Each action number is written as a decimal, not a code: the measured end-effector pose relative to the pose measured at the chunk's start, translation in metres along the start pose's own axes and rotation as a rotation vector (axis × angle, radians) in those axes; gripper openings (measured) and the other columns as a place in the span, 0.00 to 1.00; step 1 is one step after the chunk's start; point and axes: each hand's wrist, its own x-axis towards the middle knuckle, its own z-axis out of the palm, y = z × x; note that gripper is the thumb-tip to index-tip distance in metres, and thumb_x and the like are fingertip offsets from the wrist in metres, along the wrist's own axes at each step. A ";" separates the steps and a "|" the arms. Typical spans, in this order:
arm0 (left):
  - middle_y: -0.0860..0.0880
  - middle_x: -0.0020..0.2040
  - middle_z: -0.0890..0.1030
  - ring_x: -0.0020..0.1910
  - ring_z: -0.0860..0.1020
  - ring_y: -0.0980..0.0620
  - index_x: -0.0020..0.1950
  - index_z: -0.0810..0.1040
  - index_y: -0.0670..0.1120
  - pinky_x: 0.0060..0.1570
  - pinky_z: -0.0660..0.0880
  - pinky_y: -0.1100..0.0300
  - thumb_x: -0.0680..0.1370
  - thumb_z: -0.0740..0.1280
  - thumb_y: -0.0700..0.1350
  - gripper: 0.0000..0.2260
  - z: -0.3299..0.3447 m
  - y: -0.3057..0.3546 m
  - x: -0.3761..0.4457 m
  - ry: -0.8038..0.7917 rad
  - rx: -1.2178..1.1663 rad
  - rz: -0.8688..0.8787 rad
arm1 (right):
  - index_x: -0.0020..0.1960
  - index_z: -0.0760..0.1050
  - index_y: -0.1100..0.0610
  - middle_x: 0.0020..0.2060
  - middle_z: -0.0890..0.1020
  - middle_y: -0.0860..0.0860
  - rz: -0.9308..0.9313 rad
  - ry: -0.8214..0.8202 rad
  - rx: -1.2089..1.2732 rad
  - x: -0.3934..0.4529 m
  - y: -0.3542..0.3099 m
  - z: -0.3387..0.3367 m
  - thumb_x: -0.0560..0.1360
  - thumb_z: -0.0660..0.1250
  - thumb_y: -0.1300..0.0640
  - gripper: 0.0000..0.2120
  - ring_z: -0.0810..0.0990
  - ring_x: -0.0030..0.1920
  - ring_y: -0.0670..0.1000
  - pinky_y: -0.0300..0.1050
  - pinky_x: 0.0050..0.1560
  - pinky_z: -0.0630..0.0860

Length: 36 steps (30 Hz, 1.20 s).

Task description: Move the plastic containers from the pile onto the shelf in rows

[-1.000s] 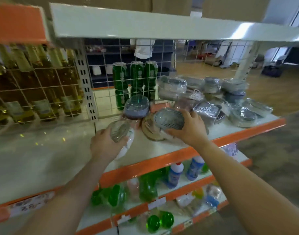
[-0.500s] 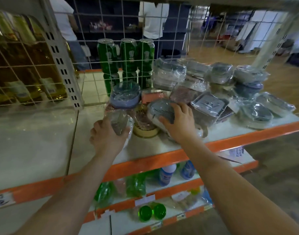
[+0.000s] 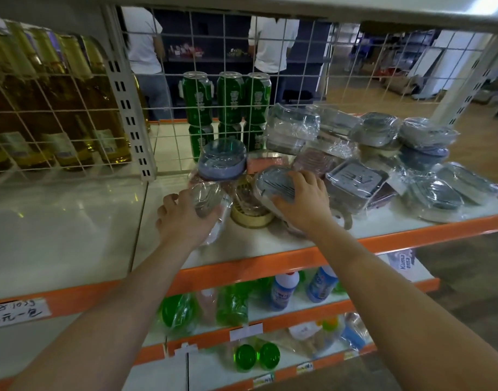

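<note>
Grips unchanged: left hand (image 3: 185, 218) clear container (image 3: 206, 197) | right hand (image 3: 301, 198) grey-lidded container (image 3: 273, 182)

1. Bare shelf (image 3: 72, 221) surface lies open on the left.
2. A pile of wrapped containers (image 3: 355, 165) crowds the right.
3. Wire mesh (image 3: 298, 66) and green cans (image 3: 230, 100) block the far side.

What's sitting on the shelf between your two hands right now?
In the head view, a round yellow-rimmed wrapped container stands between the left hand and the right hand, each gripping its own wrapped plastic container.
</note>
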 end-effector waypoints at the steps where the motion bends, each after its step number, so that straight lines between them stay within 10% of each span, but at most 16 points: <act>1: 0.40 0.70 0.62 0.69 0.62 0.38 0.72 0.63 0.47 0.66 0.62 0.46 0.74 0.65 0.61 0.31 -0.002 -0.001 -0.002 0.009 0.003 0.009 | 0.72 0.62 0.55 0.70 0.65 0.55 -0.002 -0.008 -0.001 -0.003 -0.002 -0.002 0.75 0.65 0.47 0.30 0.60 0.71 0.58 0.50 0.72 0.53; 13: 0.43 0.67 0.69 0.66 0.67 0.41 0.67 0.70 0.46 0.62 0.66 0.50 0.77 0.65 0.50 0.20 -0.060 -0.051 -0.007 0.049 -0.124 0.042 | 0.70 0.63 0.56 0.68 0.65 0.56 -0.005 -0.056 0.039 -0.025 -0.077 0.002 0.76 0.64 0.51 0.25 0.61 0.69 0.59 0.51 0.67 0.60; 36: 0.47 0.48 0.78 0.53 0.78 0.44 0.57 0.78 0.42 0.54 0.73 0.53 0.76 0.66 0.41 0.10 -0.305 -0.349 0.014 0.246 -0.035 -0.029 | 0.74 0.57 0.54 0.71 0.61 0.58 -0.261 -0.181 0.203 -0.065 -0.404 0.125 0.76 0.64 0.50 0.30 0.60 0.71 0.59 0.51 0.67 0.62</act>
